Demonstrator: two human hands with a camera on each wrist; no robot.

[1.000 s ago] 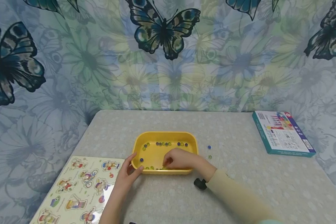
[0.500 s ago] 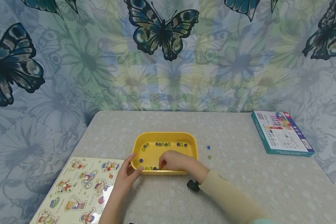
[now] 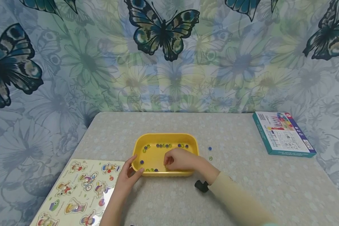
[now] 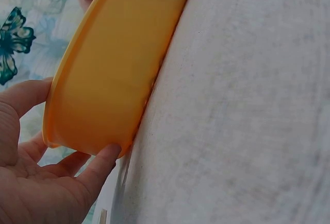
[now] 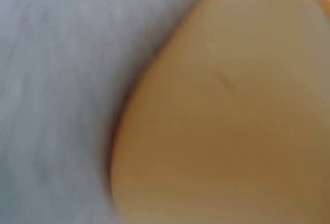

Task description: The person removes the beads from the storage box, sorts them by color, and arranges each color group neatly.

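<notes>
A shallow yellow tray [image 3: 166,136] sits on the table, with small glossy blue and yellow-green marbles lined along its far and near sides. My left hand [image 3: 127,176] grips its near left corner; in the left wrist view, fingers and thumb spread around the tray's end wall [image 4: 103,85]. Inside the tray, near the front wall, my right hand [image 3: 180,159] is bent down with fingertips together. A yellow-green marble [image 3: 166,168] shows at those fingertips, mostly hidden by them. A lone blue marble [image 3: 142,162] lies near the left end. The right wrist view shows only the tray's blurred outer wall [image 5: 221,131].
Right of the tray, a blue marble [image 3: 210,148] and a greenish one [image 3: 210,158] lie on the table. A flat teal-edged box [image 3: 285,135] is at the far right. At the left lies a cream picture board [image 3: 76,191]. A black wrist camera [image 3: 201,186] hangs below the right wrist.
My right hand moved slightly left along the tray's front wall, then back right, leaving a blue marble visible at the end of the near row. The left hand keeps its grip.
</notes>
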